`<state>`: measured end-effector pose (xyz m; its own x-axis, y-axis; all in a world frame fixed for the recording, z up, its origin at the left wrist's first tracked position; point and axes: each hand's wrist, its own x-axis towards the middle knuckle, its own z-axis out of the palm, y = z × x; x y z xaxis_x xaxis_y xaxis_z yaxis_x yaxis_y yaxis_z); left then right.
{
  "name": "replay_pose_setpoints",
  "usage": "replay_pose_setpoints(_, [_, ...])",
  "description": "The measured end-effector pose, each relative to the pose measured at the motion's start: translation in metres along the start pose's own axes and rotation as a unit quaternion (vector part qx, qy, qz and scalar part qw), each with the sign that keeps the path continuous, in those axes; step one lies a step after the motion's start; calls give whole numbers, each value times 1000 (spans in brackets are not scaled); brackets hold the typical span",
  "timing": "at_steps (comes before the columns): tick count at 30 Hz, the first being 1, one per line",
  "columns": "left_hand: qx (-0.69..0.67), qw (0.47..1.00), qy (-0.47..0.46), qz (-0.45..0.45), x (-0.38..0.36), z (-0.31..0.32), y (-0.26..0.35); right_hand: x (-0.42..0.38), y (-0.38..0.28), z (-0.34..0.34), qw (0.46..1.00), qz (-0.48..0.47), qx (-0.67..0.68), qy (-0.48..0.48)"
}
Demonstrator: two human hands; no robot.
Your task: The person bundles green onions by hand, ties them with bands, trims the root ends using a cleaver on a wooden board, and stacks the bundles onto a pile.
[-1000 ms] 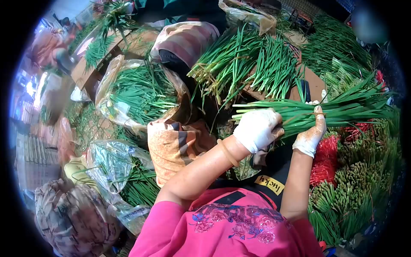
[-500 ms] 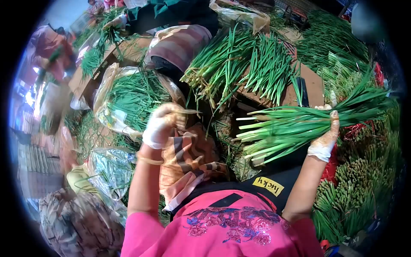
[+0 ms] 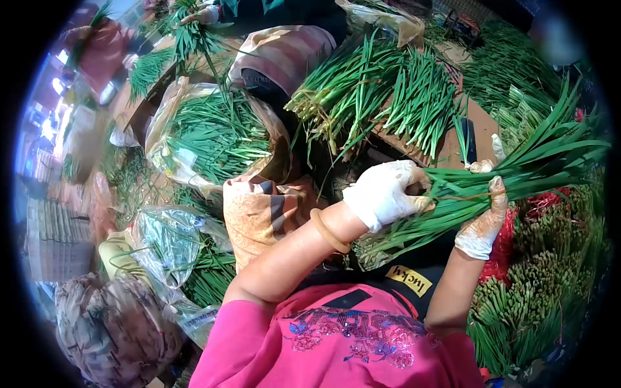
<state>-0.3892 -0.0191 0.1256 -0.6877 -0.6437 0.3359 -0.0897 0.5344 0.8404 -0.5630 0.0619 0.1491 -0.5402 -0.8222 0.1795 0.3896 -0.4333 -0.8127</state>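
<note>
A long bunch of garlic chives (image 3: 530,169) lies across my right hand (image 3: 484,223), which wears a stained white glove and is closed around the middle of the bunch. My left hand (image 3: 388,194), also gloved, has come over to the stem side. Its thumb and fingers pinch at the chives there, and the hand covers most of the pale stem ends. A yellowish leaf shows by the left fingertips. More loose chives (image 3: 424,97) are heaped on a board (image 3: 482,126) just beyond my hands.
At left, an open plastic bag (image 3: 152,139) holds loose chives. Clear plastic (image 3: 168,242) lies nearer me. Stacked bundles (image 3: 524,278) stand on the right beside red netting (image 3: 498,252). Across from me a co-worker's hand (image 3: 202,16) holds chives. A patterned cloth (image 3: 246,220) drapes below.
My left hand has swung from the left, where it held a thin strand, right onto the bunch, and pinches it. The right hand keeps its grip, with the bunch tilted up more at its leaf end.
</note>
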Motion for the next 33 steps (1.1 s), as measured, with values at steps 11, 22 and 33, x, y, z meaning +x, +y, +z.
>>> replay_pose_setpoints(11, [-514,843,5,-158,7,3,-12,6,7,6,999,32,26,-20])
replay_pose_setpoints(22, [-675,706,93,-191,-35,-76,-15,36,5,-39,993,46,39,104])
replay_pose_setpoints(33, [204,979,20,16,-45,-122,-56,55,-55,-73,951,-34,-62,302])
